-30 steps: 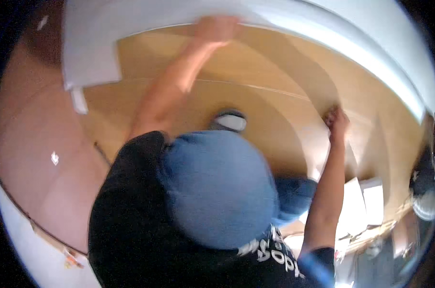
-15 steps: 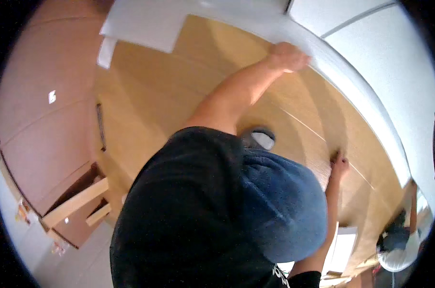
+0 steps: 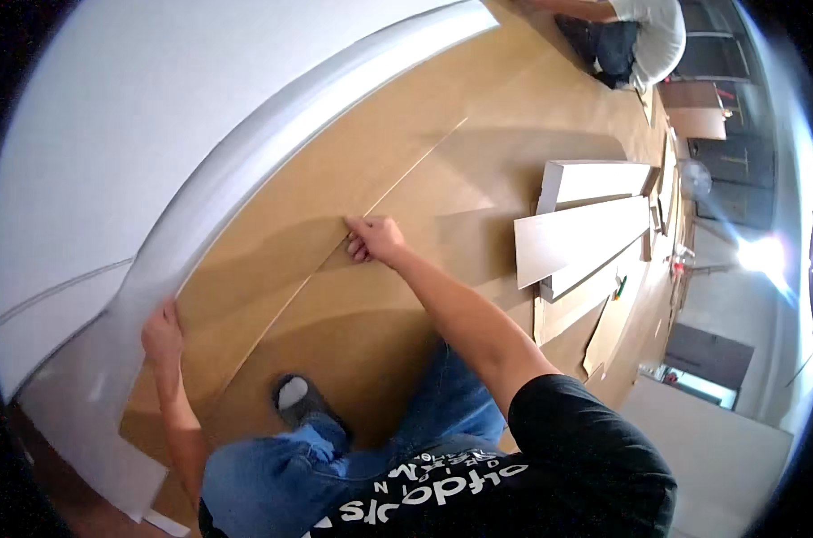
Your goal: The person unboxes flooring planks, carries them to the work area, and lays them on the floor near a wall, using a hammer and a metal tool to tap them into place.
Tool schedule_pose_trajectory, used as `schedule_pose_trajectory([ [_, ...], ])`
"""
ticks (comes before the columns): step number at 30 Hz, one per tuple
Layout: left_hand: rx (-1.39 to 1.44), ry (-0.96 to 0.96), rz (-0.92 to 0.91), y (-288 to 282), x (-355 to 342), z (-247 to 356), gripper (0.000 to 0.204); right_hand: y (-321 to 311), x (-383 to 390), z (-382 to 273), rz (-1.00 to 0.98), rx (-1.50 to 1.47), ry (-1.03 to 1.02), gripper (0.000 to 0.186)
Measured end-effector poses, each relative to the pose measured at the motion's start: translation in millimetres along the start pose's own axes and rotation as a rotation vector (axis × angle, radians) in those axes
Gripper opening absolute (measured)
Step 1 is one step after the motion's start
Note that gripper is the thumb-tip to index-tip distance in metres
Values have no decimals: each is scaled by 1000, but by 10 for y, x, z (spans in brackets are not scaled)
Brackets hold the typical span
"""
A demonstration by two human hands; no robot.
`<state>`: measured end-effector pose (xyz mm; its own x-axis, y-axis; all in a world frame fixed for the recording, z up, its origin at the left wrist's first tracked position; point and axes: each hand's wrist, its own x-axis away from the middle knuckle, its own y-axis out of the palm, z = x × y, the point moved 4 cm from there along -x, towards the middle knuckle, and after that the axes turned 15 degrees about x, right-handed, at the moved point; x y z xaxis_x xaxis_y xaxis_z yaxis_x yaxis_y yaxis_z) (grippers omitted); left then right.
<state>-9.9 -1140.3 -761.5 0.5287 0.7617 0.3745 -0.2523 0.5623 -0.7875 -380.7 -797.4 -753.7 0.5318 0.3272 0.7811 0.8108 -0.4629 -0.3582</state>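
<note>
Beneath me spreads a broad brown sheet [image 3: 460, 188], crossed by a thin light line [image 3: 276, 321], either a seam or a slim strip. My right hand [image 3: 377, 239] is on that line, fingers curled and thumb against index finger; what they pinch, if anything, is too small to make out. At the left, my left hand [image 3: 163, 334] is at the border between the brown sheet and a glossy white sheet [image 3: 218, 166]. Its fingers are pressed together on the white sheet's edge, partly hidden. My shoed foot [image 3: 303, 403] rests on the brown sheet between my arms.
Along the left stands a large white panel [image 3: 129, 90]. Long white boards [image 3: 581, 238] lie stacked to the right, with cut brown pieces [image 3: 608, 332] beside them. At the far top crouches another person [image 3: 635, 40]. A bright lamp [image 3: 762, 254] shines at the right.
My view has swung to the right, bringing the boards and the other person more fully in. My left hand stays at the white sheet's edge, my right at the thin line.
</note>
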Motion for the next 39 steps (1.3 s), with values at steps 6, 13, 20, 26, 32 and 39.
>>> schedule_pose_trajectory([
  [6,-36,-9,-19,-88,33,-221,51,39,0,81,-31,5,-66,51],
  [13,-39,-130,-10,-299,204,-217,57,-15,67,157,66,200,-145,53],
  [20,6,-106,-9,-374,318,205,58,-63,74,189,132,222,-138,51],
  [26,-94,-70,39,-74,131,246,41,-64,-10,194,235,334,-116,52],
  [32,-187,195,228,94,93,-407,43,62,-45,-61,184,284,9,46],
  [39,-262,50,175,141,-35,-289,49,123,-106,83,209,265,27,45],
])
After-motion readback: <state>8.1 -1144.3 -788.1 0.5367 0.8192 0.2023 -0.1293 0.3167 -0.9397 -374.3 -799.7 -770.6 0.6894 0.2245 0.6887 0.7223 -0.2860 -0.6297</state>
